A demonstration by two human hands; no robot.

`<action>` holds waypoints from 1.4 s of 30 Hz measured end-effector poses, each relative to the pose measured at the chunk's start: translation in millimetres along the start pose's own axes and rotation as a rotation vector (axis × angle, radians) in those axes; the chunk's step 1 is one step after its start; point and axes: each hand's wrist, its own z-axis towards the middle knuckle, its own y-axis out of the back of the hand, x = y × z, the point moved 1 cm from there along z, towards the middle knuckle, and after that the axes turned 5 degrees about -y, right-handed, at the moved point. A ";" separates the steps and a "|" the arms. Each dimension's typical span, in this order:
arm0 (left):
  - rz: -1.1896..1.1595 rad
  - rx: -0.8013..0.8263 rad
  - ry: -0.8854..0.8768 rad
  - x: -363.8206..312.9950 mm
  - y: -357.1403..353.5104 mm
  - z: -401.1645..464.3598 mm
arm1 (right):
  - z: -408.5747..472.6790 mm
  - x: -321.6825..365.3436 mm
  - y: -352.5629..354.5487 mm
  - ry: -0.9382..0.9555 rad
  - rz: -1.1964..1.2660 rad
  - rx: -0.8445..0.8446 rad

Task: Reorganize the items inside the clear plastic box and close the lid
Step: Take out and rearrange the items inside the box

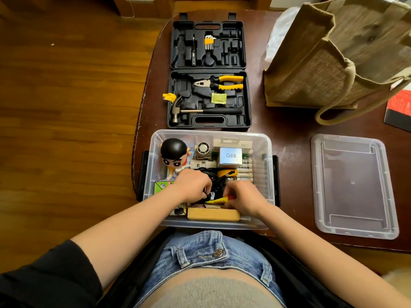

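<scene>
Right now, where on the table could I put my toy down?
Bare table lies between the clear plastic box and the lid, and between the tool case and the burlap bag. Inside the box it's crowded, both hands included.
</scene>
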 end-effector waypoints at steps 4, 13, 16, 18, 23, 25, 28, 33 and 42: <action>0.008 0.017 0.017 -4.0 -0.6 -1.2 | 5.2 -4.2 -1.3 0.005 0.016 0.071; -0.010 0.067 -0.016 -18.1 -7.7 4.5 | 14.5 -10.6 -14.0 -0.214 -0.006 -0.036; -0.023 0.078 -0.007 -20.8 -6.7 8.9 | 16.5 -13.2 -15.5 -0.206 0.058 -0.013; -0.021 0.084 -0.002 -21.4 -6.4 10.8 | 16.3 -15.3 -16.5 -0.201 0.081 0.002; -0.048 0.057 0.023 -19.0 -7.2 13.2 | 15.2 -17.3 -18.1 -0.221 0.089 -0.049; -0.053 0.076 0.042 -19.0 -7.7 15.9 | 15.2 -16.3 -16.9 -0.245 0.068 -0.073; -0.043 0.118 0.069 -22.9 -9.1 21.1 | 16.8 -14.8 -15.9 -0.271 0.046 -0.070; 0.040 0.127 0.154 -23.9 -12.0 28.2 | 18.4 -13.4 -14.5 -0.284 0.065 -0.040; -0.092 0.170 0.191 -16.2 -15.9 32.0 | 19.1 -13.3 -14.4 -0.321 0.122 -0.034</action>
